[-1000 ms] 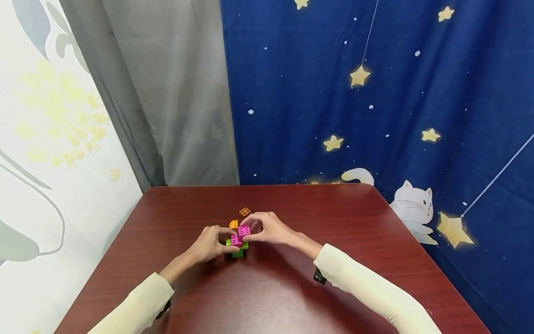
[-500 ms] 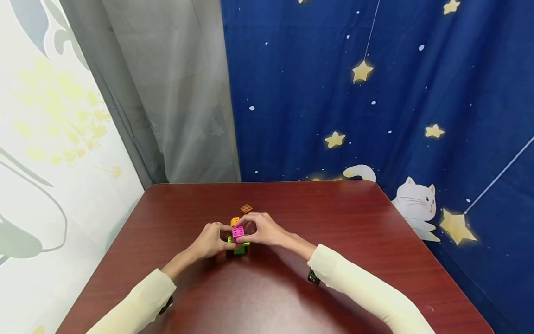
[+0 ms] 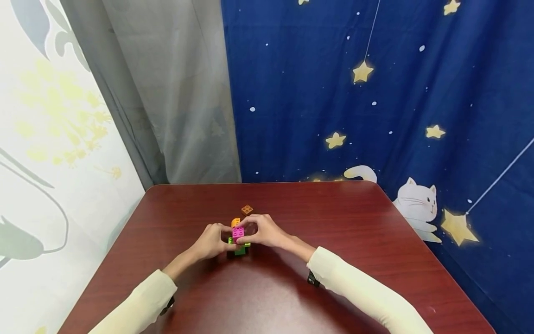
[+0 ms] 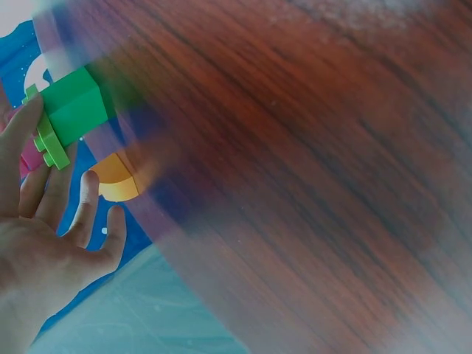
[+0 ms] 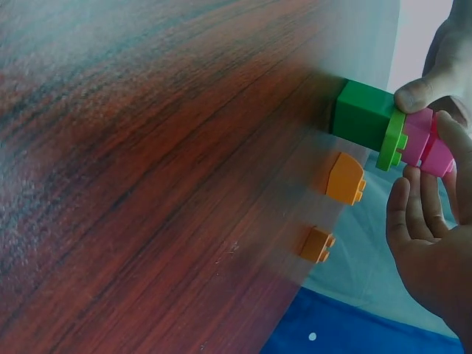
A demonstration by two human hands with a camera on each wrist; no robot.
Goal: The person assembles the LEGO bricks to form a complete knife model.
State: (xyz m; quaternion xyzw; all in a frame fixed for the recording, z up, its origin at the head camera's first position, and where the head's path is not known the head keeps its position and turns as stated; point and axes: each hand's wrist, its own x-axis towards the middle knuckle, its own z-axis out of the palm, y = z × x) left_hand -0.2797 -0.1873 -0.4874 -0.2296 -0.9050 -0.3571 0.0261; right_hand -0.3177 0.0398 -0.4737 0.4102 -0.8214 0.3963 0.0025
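A stack of toy building bricks stands on the table: a green brick [image 5: 363, 114] at the bottom, a wider lime plate [image 5: 390, 140] on it, then a pink brick [image 5: 417, 131]. A second pink brick [image 3: 238, 232] sits on top, lined up with the first. My right hand [image 3: 267, 231] pinches that upper brick between thumb and fingers. From the other side, my left hand [image 3: 210, 243] grips the stack, its thumb [image 5: 417, 94] at the lime plate and lower pink brick. In the head view the upper brick hides the lower one.
An orange brick with a curved side [image 5: 344, 179] stands just behind the stack. Farther back lies a small brown-orange brick [image 3: 247, 209]. The reddish wood table [image 3: 325, 213] ends at curtains along its far edge.
My right hand has brought its pink brick left and onto the lower pink brick. My left hand keeps its grip on the stack. The last half second shows almost no motion.
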